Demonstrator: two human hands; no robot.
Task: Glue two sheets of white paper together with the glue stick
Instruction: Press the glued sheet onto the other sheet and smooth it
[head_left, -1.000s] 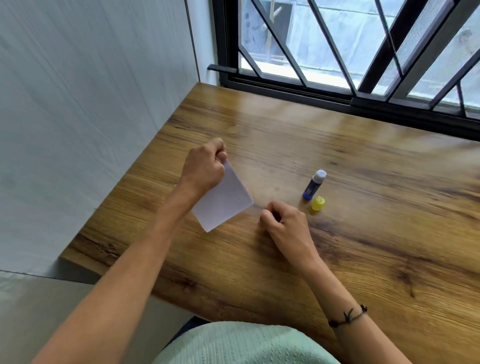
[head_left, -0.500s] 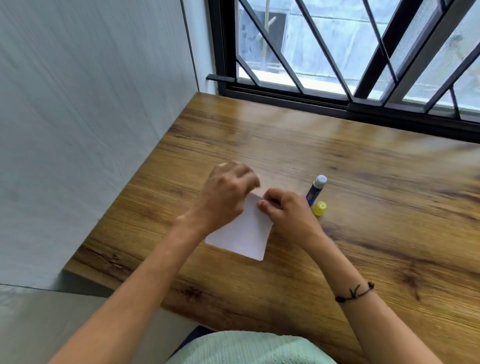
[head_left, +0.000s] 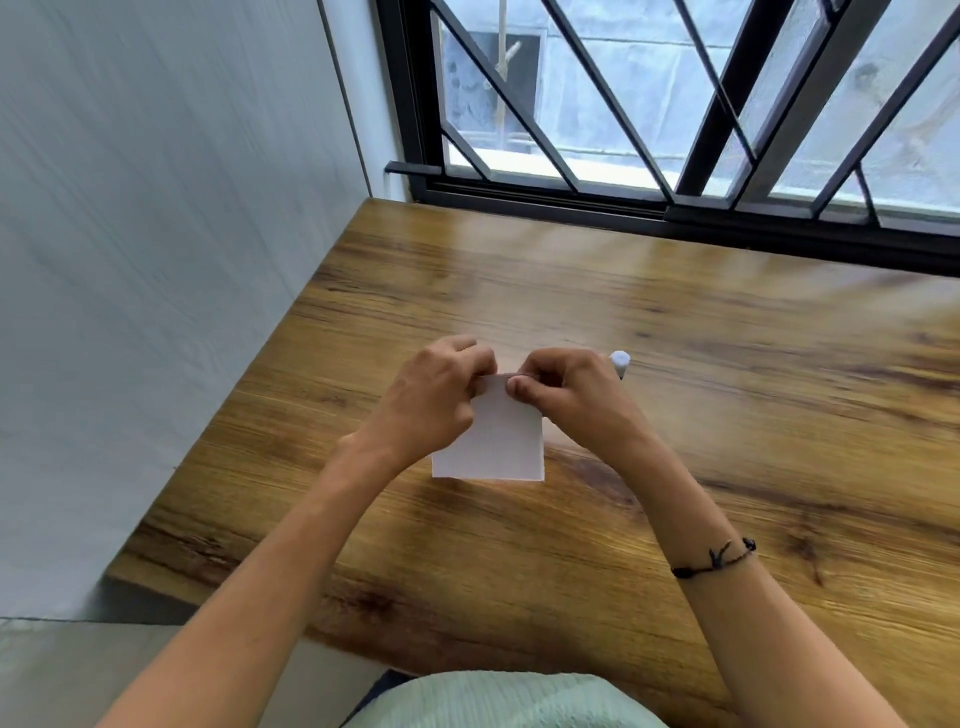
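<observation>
A small square of white paper (head_left: 493, 441) is held just above the wooden table (head_left: 727, 389), its lower edge hanging toward me. My left hand (head_left: 431, 400) pinches its top left part and my right hand (head_left: 566, 389) pinches its top right corner. I cannot tell whether it is one sheet or two. Behind my right hand only the white tip of the glue stick (head_left: 620, 359) shows; its body and the yellow cap are hidden.
A grey wall (head_left: 156, 260) runs along the table's left edge. A black-framed window with bars (head_left: 675, 130) borders the far edge. The table's near edge is just in front of my body.
Both hands have come together on the top edge of the paper. The paper has turned from a slanted position under the left hand to square, hanging toward me. The view has tilted.
</observation>
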